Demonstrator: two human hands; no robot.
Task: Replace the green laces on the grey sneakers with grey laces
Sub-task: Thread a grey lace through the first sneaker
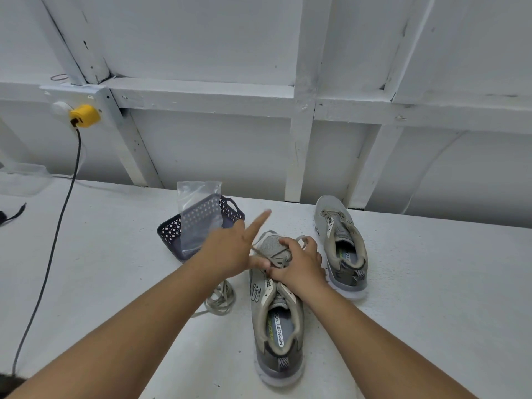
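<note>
On the tabletop the near sneaker has only its lowest eyelets threaded with a lace, so lacing seems just begun. The right hand pinches the lace over the toe. The left hand holds a strand, forefinger straight. A loose lace pile lies beside. The far sneaker appears unlaced.
</note>
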